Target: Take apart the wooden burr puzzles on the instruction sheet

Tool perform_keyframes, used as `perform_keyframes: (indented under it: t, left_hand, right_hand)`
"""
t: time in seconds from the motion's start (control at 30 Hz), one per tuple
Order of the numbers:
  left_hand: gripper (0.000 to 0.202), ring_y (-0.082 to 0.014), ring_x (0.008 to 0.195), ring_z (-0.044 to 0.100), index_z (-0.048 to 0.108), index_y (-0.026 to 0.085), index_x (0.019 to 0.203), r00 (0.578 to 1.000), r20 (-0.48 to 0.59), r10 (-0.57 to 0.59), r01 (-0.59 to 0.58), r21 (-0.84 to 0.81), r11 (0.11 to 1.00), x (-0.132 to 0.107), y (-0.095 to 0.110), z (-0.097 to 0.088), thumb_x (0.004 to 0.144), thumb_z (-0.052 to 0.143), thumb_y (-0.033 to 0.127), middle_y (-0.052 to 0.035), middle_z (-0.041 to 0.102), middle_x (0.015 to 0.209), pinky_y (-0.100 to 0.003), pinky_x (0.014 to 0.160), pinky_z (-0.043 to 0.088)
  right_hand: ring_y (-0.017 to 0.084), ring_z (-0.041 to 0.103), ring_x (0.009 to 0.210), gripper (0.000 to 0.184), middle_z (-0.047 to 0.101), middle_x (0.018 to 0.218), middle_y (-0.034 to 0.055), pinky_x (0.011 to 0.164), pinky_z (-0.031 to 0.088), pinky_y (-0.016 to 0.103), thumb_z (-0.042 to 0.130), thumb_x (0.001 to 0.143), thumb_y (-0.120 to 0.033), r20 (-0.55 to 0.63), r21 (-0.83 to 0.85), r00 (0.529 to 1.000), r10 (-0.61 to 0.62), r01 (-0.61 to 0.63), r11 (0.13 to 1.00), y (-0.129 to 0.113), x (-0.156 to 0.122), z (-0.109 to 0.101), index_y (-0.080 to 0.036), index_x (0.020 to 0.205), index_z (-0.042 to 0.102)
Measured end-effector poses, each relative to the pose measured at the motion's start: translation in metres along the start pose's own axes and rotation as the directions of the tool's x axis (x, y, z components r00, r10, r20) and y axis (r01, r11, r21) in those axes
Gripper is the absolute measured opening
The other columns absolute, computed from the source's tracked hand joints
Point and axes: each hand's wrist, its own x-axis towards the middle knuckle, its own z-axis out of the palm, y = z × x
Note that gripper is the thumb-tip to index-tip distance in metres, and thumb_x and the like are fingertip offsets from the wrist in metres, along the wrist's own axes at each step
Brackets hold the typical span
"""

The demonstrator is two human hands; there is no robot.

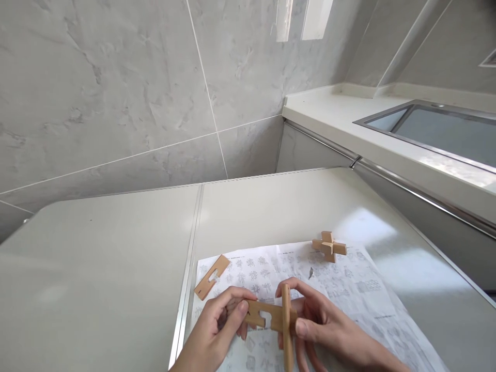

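My left hand [220, 325] pinches the left end of a flat wooden puzzle piece [253, 313] that has a notch cut in its lower edge. A second wooden puzzle piece [286, 323], seen edge-on, crosses it near its right end. My right hand [320, 320] grips the two where they meet, thumb in front and fingers partly hidden behind. Both are held over a printed instruction sheet [267, 281]. Beyond my left hand, a loose slotted wooden piece [220, 266] lies on the sheet's corner. A cross-shaped wooden assembly [328, 247] sits at its far edge.
The pale table [116, 258] has a metal seam [189, 258] running left of the sheet. Grey tiled wall [116, 93] stands behind it. At right is a white counter [329, 111] with an inset sink [437, 129] and a metal rail [406, 183] along its side.
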Motion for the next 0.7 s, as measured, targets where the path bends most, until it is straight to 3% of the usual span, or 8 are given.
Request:
perform_keyframes:
  t: [0.33, 0.7]
  left_hand:
    - [0.043, -0.0166, 0.068, 0.060, 0.070, 0.024, 0.120, 1.000, -0.025, 0.006, -0.005, 0.018, 1.000, -0.0010, -0.0013, -0.0004, 0.106, 0.051, 0.061, -0.0006, 0.063, 0.074, -0.026, 0.067, 0.047]
    - [0.047, -0.0169, 0.068, 0.056, 0.068, 0.022, 0.115, 1.000, -0.004, -0.006, 0.006, 0.032, 0.999, 0.0009, 0.0034, 0.0013, 0.106, 0.049, 0.064, 0.0002, 0.060, 0.071, -0.027, 0.068, 0.045]
  right_hand:
    - [0.017, 0.079, 0.057, 0.041, 0.075, 0.091, 0.0047, 0.036, 0.045, 0.013, 0.067, 0.105, -0.038, 0.008, 0.079, 1.000, -0.010, 0.009, 0.997, -0.0053, -0.0016, -0.0026, -0.021, 0.136, 0.047]
    - [0.015, 0.077, 0.054, 0.035, 0.074, 0.095, 0.0036, 0.034, 0.045, 0.011, 0.075, 0.099, -0.040, 0.009, 0.079, 1.000, -0.007, 0.006, 0.997, -0.0007, -0.0007, -0.0033, -0.021, 0.120, 0.054]
